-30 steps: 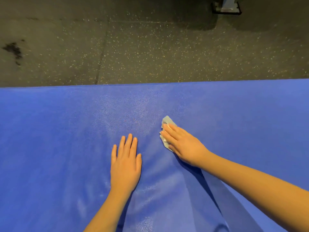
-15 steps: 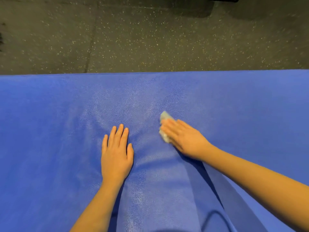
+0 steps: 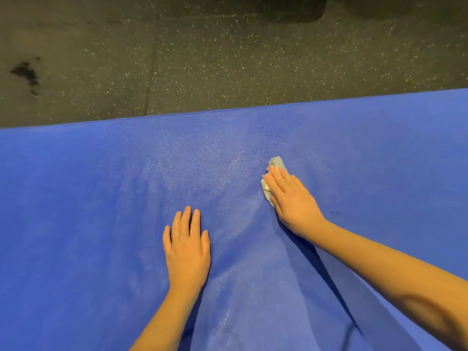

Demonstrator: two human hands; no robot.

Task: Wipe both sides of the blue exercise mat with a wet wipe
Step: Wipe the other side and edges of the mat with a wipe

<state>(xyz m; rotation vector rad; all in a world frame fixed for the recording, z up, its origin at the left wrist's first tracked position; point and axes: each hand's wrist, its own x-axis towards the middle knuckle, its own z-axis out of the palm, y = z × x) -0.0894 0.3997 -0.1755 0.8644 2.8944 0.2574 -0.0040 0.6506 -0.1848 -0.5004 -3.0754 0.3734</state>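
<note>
The blue exercise mat (image 3: 88, 211) lies flat on the floor and fills the lower two thirds of the view. A glistening damp streak runs down its middle. My left hand (image 3: 187, 249) rests flat on the mat, fingers straight and together. My right hand (image 3: 291, 201) presses a small pale wet wipe (image 3: 276, 163) onto the mat with straight fingers. The wipe shows beyond my fingertips and along the hand's left side; the rest is hidden under the palm.
Dark speckled rubber floor (image 3: 253, 59) lies beyond the mat's far edge (image 3: 228, 110). A black stain (image 3: 25, 72) marks the floor at the far left. A dark shadow sits at the top right.
My right hand has slid the wipe a little to the right and away from me across the mat. My left hand stays planted flat. The view has shifted.
</note>
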